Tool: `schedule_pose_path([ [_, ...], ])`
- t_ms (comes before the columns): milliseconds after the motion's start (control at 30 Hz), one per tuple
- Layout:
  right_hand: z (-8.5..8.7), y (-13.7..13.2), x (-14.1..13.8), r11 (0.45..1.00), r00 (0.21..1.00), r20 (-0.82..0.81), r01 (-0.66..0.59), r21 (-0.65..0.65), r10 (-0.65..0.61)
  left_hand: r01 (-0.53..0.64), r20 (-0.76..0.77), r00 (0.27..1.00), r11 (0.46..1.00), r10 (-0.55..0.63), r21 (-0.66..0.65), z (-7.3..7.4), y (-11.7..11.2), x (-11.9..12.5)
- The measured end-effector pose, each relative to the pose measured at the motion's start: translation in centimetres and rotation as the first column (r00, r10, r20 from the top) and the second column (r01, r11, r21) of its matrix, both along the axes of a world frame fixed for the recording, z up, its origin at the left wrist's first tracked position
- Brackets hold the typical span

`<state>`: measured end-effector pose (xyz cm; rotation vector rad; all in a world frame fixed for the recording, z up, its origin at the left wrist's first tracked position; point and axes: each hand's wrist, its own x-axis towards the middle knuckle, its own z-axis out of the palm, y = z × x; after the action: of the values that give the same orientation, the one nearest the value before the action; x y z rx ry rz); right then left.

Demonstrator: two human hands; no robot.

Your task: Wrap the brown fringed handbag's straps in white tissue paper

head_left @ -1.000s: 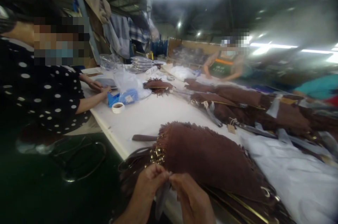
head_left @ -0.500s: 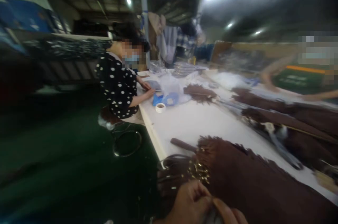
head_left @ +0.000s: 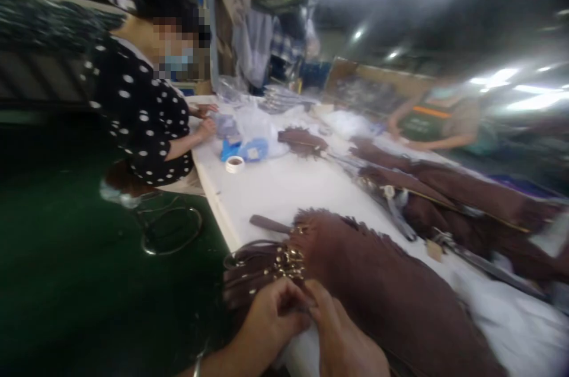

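At the near end of the table, my left hand [head_left: 273, 312] and my right hand [head_left: 342, 332] meet fingertip to fingertip. Both are closed in a pinch; whatever sits between the fingers is too small and blurred to name. Just beyond them lies a cluster of gold-coloured metal fittings [head_left: 291, 261] on dark brown straps. A large brown sheet of material [head_left: 368, 264] with a fringed edge spreads to the right of my hands. One flat brown strap end [head_left: 269, 223] sticks out to the left of the fringe.
A co-worker in a polka-dot top [head_left: 133, 104] sits at the left table edge; another person in a green apron [head_left: 424, 122] is across the table. A white tape roll [head_left: 235, 165], blue plastic [head_left: 253, 150] and more brown pieces [head_left: 466, 187] lie on the white table [head_left: 284, 187].
The view has shifted right and downward, so the table and people appear further left. More of both my hands shows now, still pinched together near the gold fittings.
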<state>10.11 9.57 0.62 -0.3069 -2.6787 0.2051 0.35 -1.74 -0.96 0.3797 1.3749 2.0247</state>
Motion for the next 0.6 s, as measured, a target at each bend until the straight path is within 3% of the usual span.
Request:
schedule_pose_path([
  [200,0.2,-0.1,-0.4,0.995,0.997,0.018,0.082,-0.061,-0.081,0.080,0.009,0.997,0.997,-0.080,-0.004,-1.5,0.2,-0.2],
  [400,-1.0,-0.2,-0.6,0.979,0.986,-0.033,0.155,-0.133,-0.160,-0.009,0.041,0.999,0.998,0.012,-0.059,-1.7,0.8,0.0],
  [600,-2.4,-1.1,-0.4,0.922,0.962,-0.087,0.218,-0.321,-0.258,-0.020,0.370,0.929,0.999,0.005,0.039,-3.0,1.5,0.5],
])
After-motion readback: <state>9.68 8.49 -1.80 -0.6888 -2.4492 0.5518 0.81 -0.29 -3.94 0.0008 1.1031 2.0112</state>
